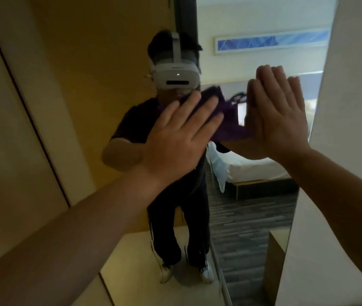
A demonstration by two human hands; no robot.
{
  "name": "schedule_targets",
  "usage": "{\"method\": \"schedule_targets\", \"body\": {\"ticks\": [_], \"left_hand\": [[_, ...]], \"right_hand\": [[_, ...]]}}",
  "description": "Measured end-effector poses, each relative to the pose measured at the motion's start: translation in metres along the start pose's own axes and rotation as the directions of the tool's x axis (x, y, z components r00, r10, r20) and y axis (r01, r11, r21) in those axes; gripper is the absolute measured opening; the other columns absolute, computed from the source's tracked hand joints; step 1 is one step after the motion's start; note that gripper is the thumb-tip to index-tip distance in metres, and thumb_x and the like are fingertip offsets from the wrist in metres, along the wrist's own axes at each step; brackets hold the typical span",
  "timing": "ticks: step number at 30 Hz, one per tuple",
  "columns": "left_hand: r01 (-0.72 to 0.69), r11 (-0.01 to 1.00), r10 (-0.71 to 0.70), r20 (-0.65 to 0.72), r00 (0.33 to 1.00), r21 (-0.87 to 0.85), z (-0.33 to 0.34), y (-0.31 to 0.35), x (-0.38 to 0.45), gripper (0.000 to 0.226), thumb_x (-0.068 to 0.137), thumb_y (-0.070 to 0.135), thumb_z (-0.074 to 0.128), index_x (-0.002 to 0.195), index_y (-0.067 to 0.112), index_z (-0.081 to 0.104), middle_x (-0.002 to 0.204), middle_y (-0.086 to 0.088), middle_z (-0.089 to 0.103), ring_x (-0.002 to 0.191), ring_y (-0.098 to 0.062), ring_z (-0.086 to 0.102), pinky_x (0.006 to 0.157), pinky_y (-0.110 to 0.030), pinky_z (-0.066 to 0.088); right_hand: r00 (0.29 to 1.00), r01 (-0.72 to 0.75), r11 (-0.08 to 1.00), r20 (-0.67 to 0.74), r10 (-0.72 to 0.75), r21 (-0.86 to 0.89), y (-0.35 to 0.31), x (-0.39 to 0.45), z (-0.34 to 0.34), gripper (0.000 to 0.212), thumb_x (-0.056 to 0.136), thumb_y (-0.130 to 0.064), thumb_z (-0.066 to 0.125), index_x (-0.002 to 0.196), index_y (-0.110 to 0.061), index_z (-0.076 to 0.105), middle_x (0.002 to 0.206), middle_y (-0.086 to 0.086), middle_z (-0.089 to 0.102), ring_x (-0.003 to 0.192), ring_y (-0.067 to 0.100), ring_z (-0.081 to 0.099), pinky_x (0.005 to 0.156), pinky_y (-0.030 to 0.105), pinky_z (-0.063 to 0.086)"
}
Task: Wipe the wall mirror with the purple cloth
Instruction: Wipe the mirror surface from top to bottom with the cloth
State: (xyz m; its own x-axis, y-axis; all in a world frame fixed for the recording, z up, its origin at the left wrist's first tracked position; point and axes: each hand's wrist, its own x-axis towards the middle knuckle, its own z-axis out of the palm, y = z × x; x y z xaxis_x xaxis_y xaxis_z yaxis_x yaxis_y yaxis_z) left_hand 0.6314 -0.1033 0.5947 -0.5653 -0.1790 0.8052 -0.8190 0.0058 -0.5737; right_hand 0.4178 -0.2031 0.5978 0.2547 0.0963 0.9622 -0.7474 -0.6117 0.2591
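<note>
- Purple cloth (230,120): largely hidden behind the left hand (180,138) and right hand (283,115); only a middle strip shows, blurred.
- Wall mirror (252,206): top and bottom cut off by the frame.
- Both forearms: cut off at the near edges.
- Reflected face: covered by the headset (175,76).

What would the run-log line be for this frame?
stage: wiping | left hand: flat, pressing purple cloth on wall mirror | right hand: flat at mirror, at cloth's edge
</note>
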Motion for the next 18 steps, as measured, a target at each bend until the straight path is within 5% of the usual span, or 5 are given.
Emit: {"method": "schedule_targets", "body": {"ticks": [8,13,18], "left_hand": [[-0.07,0.995,0.08,0.167,0.983,-0.069,0.018,0.099,-0.152,0.05,0.1,0.03,0.054,0.148,0.025,0.043,0.155,0.0,0.039,0.144,-0.026,0.034,0.114,-0.042,0.03],[-0.019,0.994,0.038,0.17,0.985,-0.107,0.013,0.101,-0.148,0.036,0.103,0.026,0.05,0.139,0.026,0.056,0.149,0.003,0.048,0.138,-0.024,0.045,0.111,-0.04,0.035],[0.076,0.954,-0.022,0.186,0.982,-0.289,-0.009,0.083,-0.101,0.021,0.101,0.018,0.057,0.117,0.019,0.071,0.135,-0.002,0.061,0.122,-0.028,0.057,0.091,-0.045,0.048]], "right_hand": [[1.0,0.009,0.999,-0.024,-0.01,-0.045,0.002,-0.004,0.002,0.055,0.106,-0.029,0.023,0.145,0.006,0.043,0.15,0.029,0.04,0.138,0.051,0.036,0.116,0.061,0.021],[0.999,-0.005,0.999,0.038,0.007,-0.043,0.001,-0.003,0.0,0.056,0.107,-0.032,0.022,0.147,0.003,0.041,0.151,0.027,0.039,0.14,0.049,0.035,0.117,0.06,0.02],[0.993,-0.065,0.997,0.103,0.062,0.029,0.003,-0.004,-0.02,0.064,0.108,-0.04,0.02,0.142,0.008,0.044,0.15,0.03,0.039,0.14,0.05,0.035,0.118,0.06,0.022]]}}
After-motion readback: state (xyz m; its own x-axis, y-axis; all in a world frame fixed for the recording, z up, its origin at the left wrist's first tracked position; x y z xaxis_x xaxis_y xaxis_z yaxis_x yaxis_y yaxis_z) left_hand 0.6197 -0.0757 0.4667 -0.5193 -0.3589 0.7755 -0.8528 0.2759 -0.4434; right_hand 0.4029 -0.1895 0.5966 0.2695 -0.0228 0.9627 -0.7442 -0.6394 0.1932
